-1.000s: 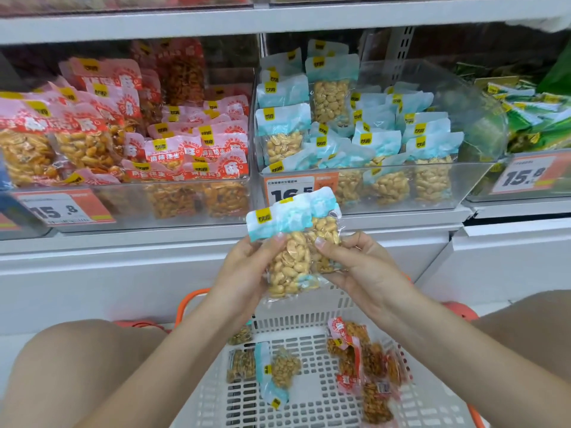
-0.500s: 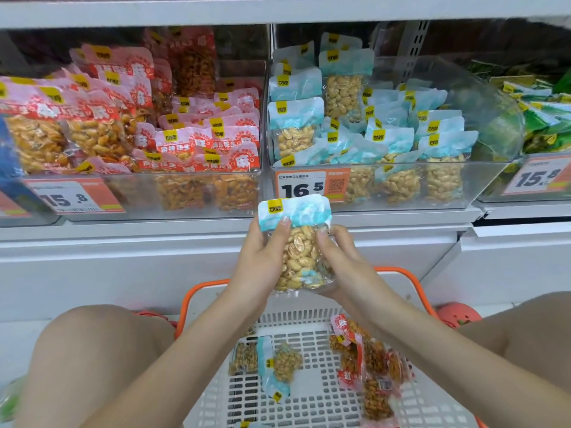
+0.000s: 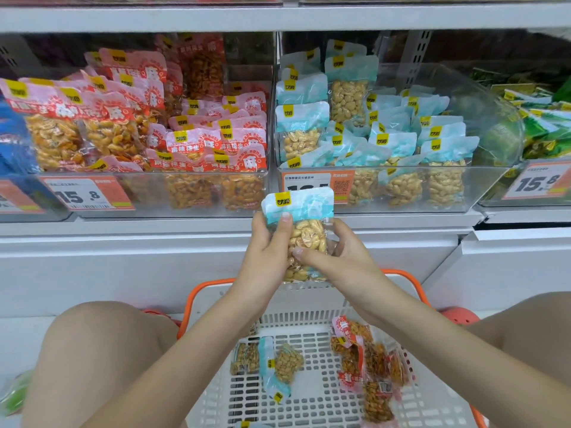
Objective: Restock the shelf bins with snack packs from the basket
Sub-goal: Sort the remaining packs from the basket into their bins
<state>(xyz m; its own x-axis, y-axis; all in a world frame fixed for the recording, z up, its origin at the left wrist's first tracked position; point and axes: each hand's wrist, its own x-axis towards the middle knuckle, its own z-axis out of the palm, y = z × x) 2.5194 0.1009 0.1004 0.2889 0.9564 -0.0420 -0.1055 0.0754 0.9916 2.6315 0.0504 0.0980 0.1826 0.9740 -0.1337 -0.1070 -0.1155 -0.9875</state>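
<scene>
A: In the basket (image 3: 312,299), nearest us: a blue-topped peanut pack (image 3: 279,366) lying flat left of centre, red spicy packs (image 3: 364,369) heaped on the right side. White slotted floor, orange rim.

B: Hands?

A: Just above the basket's far rim. Left hand (image 3: 266,251) wraps the held pack (image 3: 304,233) from the left, thumb up on the blue header. Right hand (image 3: 338,261) grips the lower right, thumb across the clear front, fingers curled behind. Both closed around it.

B: Pack look?

A: Upright, pale blue header with a yellow logo square, clear body full of pale peanuts. May be more than one pack stacked, can't tell.

B: Beyond the basket?

A: Blue-pack bin (image 3: 398,186) directly behind the held pack, part full, matching packs mostly standing. Red-pack bin (image 3: 160,193) left of that, well filled. Green packs (image 3: 543,118) in the bin to the right.
</scene>
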